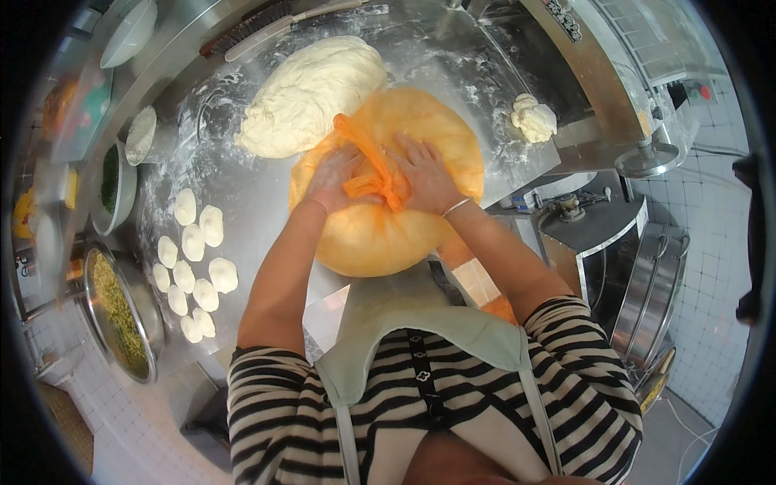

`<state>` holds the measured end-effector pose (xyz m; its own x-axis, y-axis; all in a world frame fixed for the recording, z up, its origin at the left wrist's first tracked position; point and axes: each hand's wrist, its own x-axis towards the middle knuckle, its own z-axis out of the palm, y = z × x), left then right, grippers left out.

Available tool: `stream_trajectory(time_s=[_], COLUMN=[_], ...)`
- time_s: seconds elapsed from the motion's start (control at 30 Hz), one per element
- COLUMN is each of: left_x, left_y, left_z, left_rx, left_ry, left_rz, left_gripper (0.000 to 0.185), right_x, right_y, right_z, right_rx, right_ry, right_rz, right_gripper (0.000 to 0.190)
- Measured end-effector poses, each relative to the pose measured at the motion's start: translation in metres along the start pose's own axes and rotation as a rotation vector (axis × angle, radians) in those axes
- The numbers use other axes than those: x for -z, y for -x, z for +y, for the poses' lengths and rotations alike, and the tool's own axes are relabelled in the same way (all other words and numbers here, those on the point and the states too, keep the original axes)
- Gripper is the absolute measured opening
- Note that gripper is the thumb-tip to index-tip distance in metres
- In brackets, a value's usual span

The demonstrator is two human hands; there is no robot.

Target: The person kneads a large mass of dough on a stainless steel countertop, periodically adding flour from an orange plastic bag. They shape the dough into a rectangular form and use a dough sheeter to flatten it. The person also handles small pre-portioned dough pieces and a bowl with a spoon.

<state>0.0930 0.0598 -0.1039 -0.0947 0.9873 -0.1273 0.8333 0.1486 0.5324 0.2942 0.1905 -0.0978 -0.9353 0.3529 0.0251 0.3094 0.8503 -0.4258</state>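
Note:
A large mass of dough wrapped in an orange plastic bag [364, 242] lies in front of me at the near edge of the steel worktop. The bag's twisted, knotted neck [382, 182] sits between my hands. My left hand [334, 176] rests on the bag left of the knot, its thumb tucked beneath the loose orange end. To the right of the knot, my right hand [429, 173] lies flat with fingers spread. Neither appears to grip anything. Just behind the bag is a big bare lump of dough [315, 85], touching or nearly touching it.
Several small dough pieces [193, 242] lie on the floured steel worktop [260, 212]. Along the left stand a metal bowl of chopped filling [151, 303], a bowl of greens [124, 194] and a flour bowl [142, 134]. A brush [254, 27] lies behind; a small dough lump [533, 118] sits right.

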Motion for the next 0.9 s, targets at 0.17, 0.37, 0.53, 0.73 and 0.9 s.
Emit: stream_trajectory(time_s=[0.17, 0.37, 0.53, 0.73, 0.9], left_x=[0.007, 0.005, -0.002, -0.002, -0.001], left_y=[-0.003, -0.003, -0.004, 0.008, 0.037], left_z=[0.007, 0.007, 0.005, 0.016, 0.033], left_rx=[-0.018, -0.007, 0.019, 0.1, 0.105], left_ry=[-0.076, -0.184, -0.296, 0.008, 0.053], left_rz=[-0.04, -0.09, -0.122, 0.006, 0.056], left_gripper=[0.093, 0.093, 0.089, 0.089, 0.091], right_x=[-0.002, -0.002, -0.003, 0.0, 0.011], right_y=[-0.007, -0.009, -0.01, 0.004, 0.01], right_z=[-0.002, -0.002, 0.0, -0.002, -0.012], right_rx=[-0.05, -0.05, -0.05, 0.005, -0.224], right_ry=[0.092, 0.137, 0.167, -0.076, -0.456], right_rz=[-0.16, -0.215, -0.248, 0.005, 0.067], right_gripper=[0.094, 0.086, 0.08, 0.054, 0.037])
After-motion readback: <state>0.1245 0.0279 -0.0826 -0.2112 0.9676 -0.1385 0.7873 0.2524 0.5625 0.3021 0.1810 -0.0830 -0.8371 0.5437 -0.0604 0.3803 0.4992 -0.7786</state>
